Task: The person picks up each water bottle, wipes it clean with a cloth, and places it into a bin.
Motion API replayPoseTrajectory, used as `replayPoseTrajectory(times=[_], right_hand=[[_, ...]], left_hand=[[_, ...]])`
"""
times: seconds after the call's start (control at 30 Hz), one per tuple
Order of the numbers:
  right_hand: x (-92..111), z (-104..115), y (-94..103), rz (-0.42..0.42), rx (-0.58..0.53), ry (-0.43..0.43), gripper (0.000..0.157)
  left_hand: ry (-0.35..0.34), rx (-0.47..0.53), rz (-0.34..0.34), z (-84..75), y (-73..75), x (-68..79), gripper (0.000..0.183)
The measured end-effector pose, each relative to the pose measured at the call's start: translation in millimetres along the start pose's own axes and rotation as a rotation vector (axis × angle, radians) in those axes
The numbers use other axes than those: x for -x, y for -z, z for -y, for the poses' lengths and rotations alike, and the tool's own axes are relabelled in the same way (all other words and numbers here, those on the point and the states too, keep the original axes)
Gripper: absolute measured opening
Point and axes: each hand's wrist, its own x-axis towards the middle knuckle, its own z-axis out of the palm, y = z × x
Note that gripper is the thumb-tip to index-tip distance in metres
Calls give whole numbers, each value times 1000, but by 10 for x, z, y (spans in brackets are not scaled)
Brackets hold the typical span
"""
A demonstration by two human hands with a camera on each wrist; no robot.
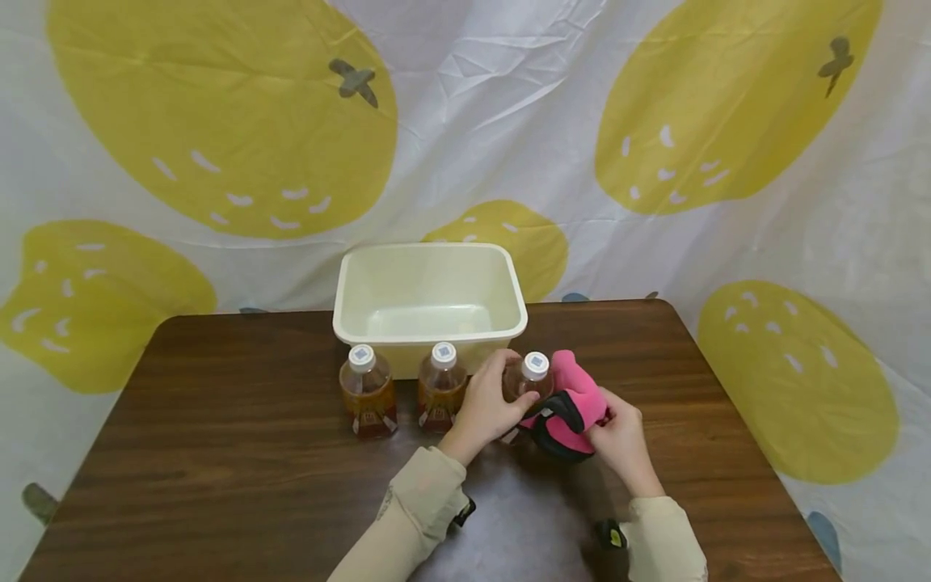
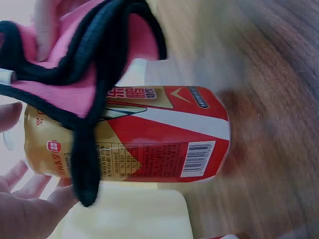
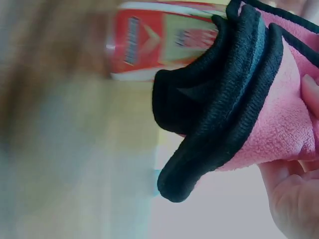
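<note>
A drink bottle (image 1: pixel 536 365) with a white cap stands upright at the right end of a row. My left hand (image 1: pixel 486 404) grips it near the top, thumb in front and fingers curled behind. In the left wrist view the bottle's red and gold label (image 2: pixel 164 134) shows a barcode. My right hand (image 1: pixel 621 440) pinches a folded pink cloth (image 1: pixel 578 392) with black edging. The cloth (image 3: pixel 271 114) lies against the bottle's right side, its black edge overlapping part of the label in both wrist views.
Two more capped bottles stand to the left, one at the far left (image 1: pixel 368 396) and one in the middle (image 1: pixel 441 392). Behind them sits a cream plastic basin (image 1: pixel 431 338) at the back of the brown wooden table (image 1: pixel 218 453). A lemon-print curtain (image 1: pixel 502 97) hangs behind.
</note>
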Motion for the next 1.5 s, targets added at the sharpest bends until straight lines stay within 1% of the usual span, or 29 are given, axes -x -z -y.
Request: replayPoseTrajectory(times=[0.07,0.17,0.3,0.33,0.4,0.47,0.53,0.57,0.67,0.8,0.93,1.07,1.27,1.4,1.5], right_hand=[[-65,162,47,10,-3,21,23],[-140,375,96,55,10,29,22],[-198,496,105,105,38,29,23],[-209,457,92,111,40,34,24],[-226,468,83,113,48,47,23],[-239,441,69,113,48,65,23],[-249,362,49,118,52,67,24],[-253,364,47,118,56,65,23],[-259,212,17,132,51,44,25],[-254,147,-3,140,41,27,24],[-225,115,-39,123,46,9,23],[-169,88,-80,98,57,-10,20],[-101,56,-122,50,40,-21,19],[-65,28,-137,9,35,-4,20],[-56,7,-144,-6,41,9,19]], left_hand=[[-8,8,3,6,12,-6,44],[-17,6,14,16,29,-17,41],[5,11,40,11,64,-24,40],[11,8,48,11,72,-27,40],[19,4,63,4,86,-32,41],[6,-10,63,8,94,-40,42],[-20,-22,53,15,99,-49,41],[-36,-27,44,13,103,-51,40],[-65,-47,27,19,106,-61,36],[-57,-75,24,8,110,-68,34],[-53,-96,33,-4,117,-75,35],[-44,-93,48,-10,121,-71,36],[-46,-89,20,-14,115,-72,34],[-33,-79,22,-13,110,-77,34],[-19,-66,20,-12,106,-81,34]])
